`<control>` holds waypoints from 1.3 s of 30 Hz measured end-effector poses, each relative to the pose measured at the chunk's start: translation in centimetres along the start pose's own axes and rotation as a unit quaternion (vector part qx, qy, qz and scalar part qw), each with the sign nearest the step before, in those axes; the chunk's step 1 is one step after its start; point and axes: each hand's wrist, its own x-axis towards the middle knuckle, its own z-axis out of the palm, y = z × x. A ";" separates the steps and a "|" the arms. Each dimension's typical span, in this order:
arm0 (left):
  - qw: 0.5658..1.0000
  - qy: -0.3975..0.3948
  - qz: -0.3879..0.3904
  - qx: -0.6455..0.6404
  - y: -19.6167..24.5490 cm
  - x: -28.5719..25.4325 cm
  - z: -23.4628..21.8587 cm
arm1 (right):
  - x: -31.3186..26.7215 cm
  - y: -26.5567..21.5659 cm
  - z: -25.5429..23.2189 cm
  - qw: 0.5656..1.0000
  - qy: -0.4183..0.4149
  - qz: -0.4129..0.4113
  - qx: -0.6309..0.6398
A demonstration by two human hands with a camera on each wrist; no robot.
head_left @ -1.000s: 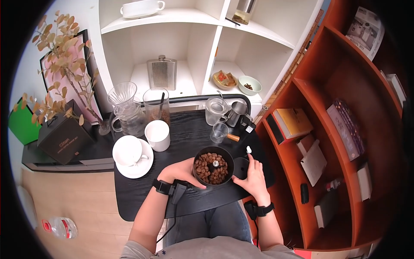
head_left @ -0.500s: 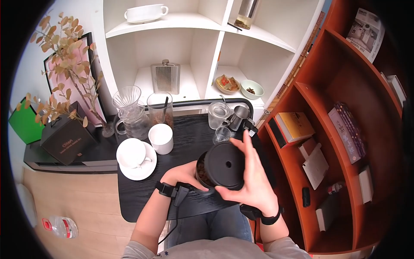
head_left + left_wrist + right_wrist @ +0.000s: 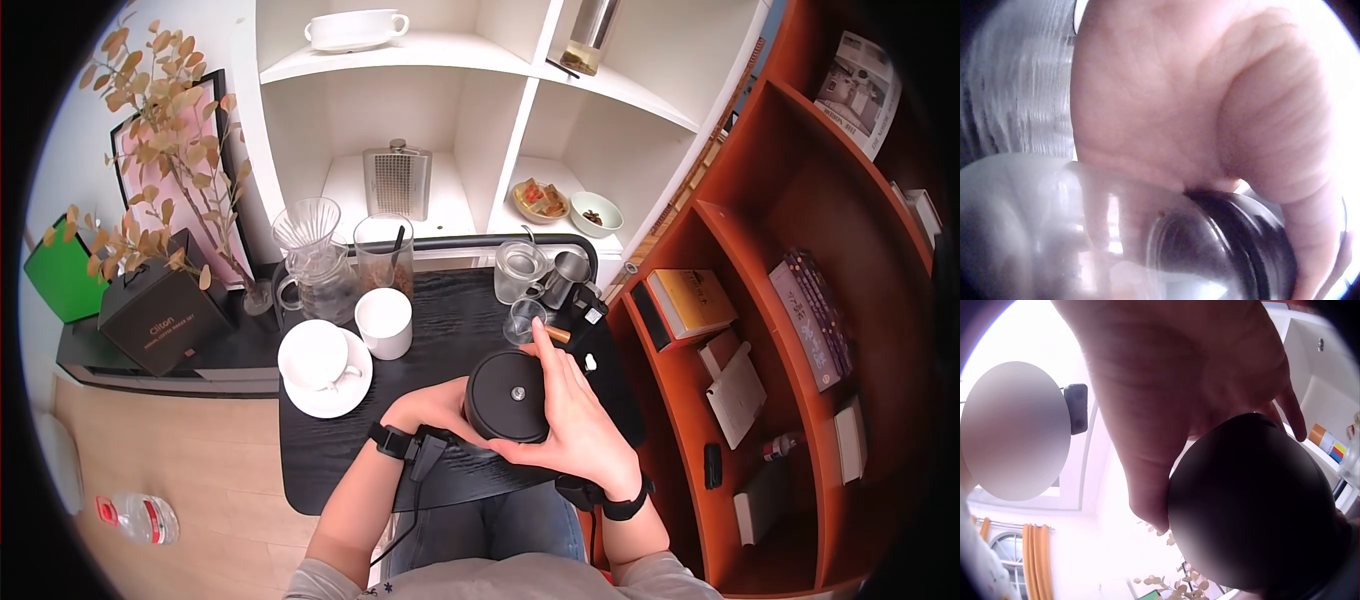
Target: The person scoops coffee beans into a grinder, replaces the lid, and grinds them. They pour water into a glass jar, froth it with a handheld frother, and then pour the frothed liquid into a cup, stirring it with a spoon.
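Note:
In the head view a black round lid point(image 3: 507, 396) sits on the grinder, a small metal shaft tip showing at its centre; the beans are hidden. My left hand point(image 3: 432, 410) grips the grinder's side from the left. My right hand point(image 3: 572, 420) holds the lid's right edge, thumb near the front and fingers along the far side. The left wrist view shows the clear lower body point(image 3: 1104, 231) and the dark collar point(image 3: 1254, 237) under my palm. A dark round shape point(image 3: 1254, 506) fills the space by my right hand in the right wrist view.
On the black tray point(image 3: 440, 490) stand a white mug point(image 3: 384, 324), a cup on a saucer point(image 3: 350, 397), a glass dripper point(image 3: 308, 228), a tall glass point(image 3: 384, 262), a glass pitcher point(image 3: 520, 272) and a metal jug point(image 3: 566, 280). A small white piece point(image 3: 590, 362) lies right.
My right hand has brought the black lid from the right onto the grinder, covering the beans. The lid was tilted half a second ago and now lies flat. My left hand has kept its grip.

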 end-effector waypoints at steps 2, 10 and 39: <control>1.000 0.004 0.007 0.009 0.0 -0.1 -0.1 | 0.0 0.1 0.2 1.000 -0.001 0.012 0.009; 0.999 0.028 -0.007 -0.026 0.1 -0.2 0.0 | -0.1 -0.6 1.8 0.997 0.043 0.055 -0.019; 0.999 0.040 -0.007 0.032 1.8 -0.8 0.6 | -0.3 8.0 1.1 0.969 0.222 0.100 -0.045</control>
